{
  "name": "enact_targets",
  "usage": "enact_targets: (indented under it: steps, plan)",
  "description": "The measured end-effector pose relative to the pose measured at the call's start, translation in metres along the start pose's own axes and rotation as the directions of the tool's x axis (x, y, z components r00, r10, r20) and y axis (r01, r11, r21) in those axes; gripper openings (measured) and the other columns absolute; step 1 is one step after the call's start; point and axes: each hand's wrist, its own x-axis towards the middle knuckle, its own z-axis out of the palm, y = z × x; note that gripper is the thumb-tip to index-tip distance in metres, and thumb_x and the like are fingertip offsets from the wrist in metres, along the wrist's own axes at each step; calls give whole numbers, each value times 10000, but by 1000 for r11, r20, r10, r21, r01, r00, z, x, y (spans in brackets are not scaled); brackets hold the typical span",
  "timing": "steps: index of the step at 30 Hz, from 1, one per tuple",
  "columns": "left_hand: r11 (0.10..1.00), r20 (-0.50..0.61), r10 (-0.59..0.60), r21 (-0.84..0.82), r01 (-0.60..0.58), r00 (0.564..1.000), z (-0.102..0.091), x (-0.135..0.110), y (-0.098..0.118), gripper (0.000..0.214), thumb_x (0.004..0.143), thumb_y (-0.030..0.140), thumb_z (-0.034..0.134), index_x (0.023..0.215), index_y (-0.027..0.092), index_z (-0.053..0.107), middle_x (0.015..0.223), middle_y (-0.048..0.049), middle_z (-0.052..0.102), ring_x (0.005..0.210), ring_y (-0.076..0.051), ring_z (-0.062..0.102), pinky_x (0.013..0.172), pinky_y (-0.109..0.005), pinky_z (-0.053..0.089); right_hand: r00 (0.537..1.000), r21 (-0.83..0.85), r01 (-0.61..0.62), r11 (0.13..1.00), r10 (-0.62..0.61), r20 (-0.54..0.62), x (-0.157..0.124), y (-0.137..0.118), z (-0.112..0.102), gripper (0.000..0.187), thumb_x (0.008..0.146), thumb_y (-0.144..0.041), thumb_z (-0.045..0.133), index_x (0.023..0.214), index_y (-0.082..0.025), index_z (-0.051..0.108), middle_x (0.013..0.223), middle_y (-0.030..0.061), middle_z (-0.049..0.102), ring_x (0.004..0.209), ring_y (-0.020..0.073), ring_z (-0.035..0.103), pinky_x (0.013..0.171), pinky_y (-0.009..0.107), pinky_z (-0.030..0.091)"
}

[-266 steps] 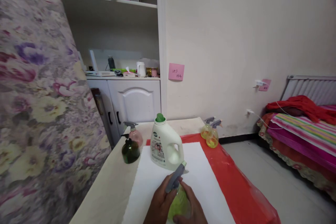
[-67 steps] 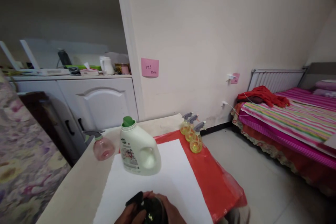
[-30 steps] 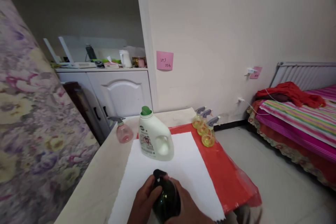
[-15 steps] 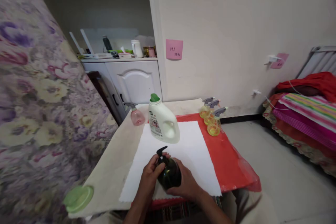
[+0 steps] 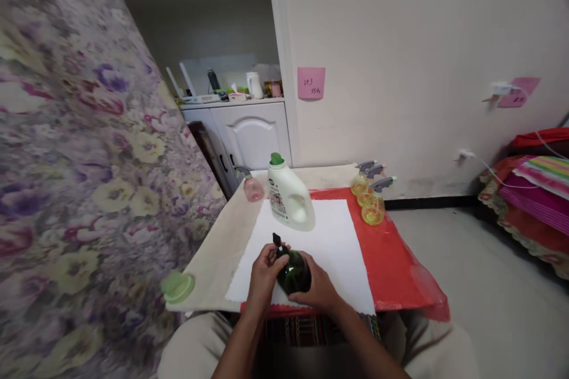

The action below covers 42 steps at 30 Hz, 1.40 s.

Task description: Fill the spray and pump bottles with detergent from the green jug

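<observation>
A dark green pump bottle (image 5: pixel 295 271) with a black pump head (image 5: pixel 277 240) tilts to the left above the front of a white cloth (image 5: pixel 333 243). My left hand (image 5: pixel 268 269) pinches the collar at the pump's base, thumb across the front. Around the bottle's body on the right side wraps my right hand (image 5: pixel 319 285), its thumb low near the base. Behind them stands a big pale detergent jug (image 5: pixel 291 198) with a green spout (image 5: pixel 276 159) and no cap on it.
A pink spray bottle (image 5: pixel 253 188) stands left of the jug. Several yellow spray bottles (image 5: pixel 372 208) line the red sheet (image 5: pixel 391 260) at the right. A green lid-like piece (image 5: pixel 178 287) lies at the left front corner. A floral curtain (image 5: pixel 102 189) borders the left.
The pump head has turned, so its nozzle no longer points to the right. Both hands keep their hold on the bottle. The whole view has shifted.
</observation>
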Motion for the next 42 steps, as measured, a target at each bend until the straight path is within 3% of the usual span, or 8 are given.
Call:
enact_targets:
  steps: [3,7,9,14,20,26,32,42]
  plan:
    - [999,-27,18,27,-18,999,2,-3,2,348,655,293,793,966,219,654,937,-13,743,969,-225,668,937,-358,461,1000,-1,4,1000,-4,6,-2,-1,0,988,520,-309,857,1371,-298,355,1367,60,570,1231,287,553,1052,483,430]
    - [999,78,12,35,-15,997,2,-10,12,464,721,346,741,1151,197,649,1080,-83,740,1050,-246,651,972,-380,457,1000,5,0,1000,1,-8,-3,-1,-1,976,551,-337,843,1379,-268,332,1380,88,556,1244,290,544,1059,495,421]
    - [999,78,12,37,-15,997,0,-11,13,424,721,361,732,1097,175,670,1058,-100,750,1048,-255,656,992,-397,447,1000,10,10,1000,-10,-3,-3,-3,-1,979,547,-325,844,1382,-274,336,1379,81,557,1243,285,545,1055,485,426]
    - [997,-79,40,69,-35,996,0,-6,5,400,619,304,804,969,176,657,923,-47,754,970,-254,680,978,-423,456,999,20,41,999,-41,3,-3,-7,0,981,513,-303,857,1368,-287,377,1375,62,560,1252,281,536,1073,473,413]
    - [997,-8,42,60,-42,999,4,-9,12,467,675,341,759,1100,169,668,1045,-94,753,1078,-267,660,999,-407,460,1000,35,25,999,-24,-16,-3,-2,1,962,550,-335,835,1378,-275,350,1378,80,558,1253,288,536,1069,492,413]
    - [994,-103,39,105,-28,994,6,-4,12,349,634,304,779,939,189,656,799,-12,746,783,-208,690,776,-333,516,1000,36,-1,999,2,-19,-2,-1,4,976,527,-245,825,1380,-300,354,1369,52,568,1241,279,543,1062,476,421]
    - [993,-213,75,107,-53,974,9,9,22,321,613,299,803,883,195,665,598,80,612,575,-120,556,581,-230,424,999,18,-32,999,33,-25,0,7,9,1010,526,-273,842,1395,-267,327,1432,91,510,1316,294,477,1120,499,356]
    - [962,-236,105,-222,-159,966,-10,19,45,334,673,358,772,959,211,681,969,5,676,846,-158,675,872,-329,503,998,20,-48,999,49,-44,1,14,14,1027,511,-223,841,1392,-266,314,1414,98,528,1317,306,477,1127,510,345]
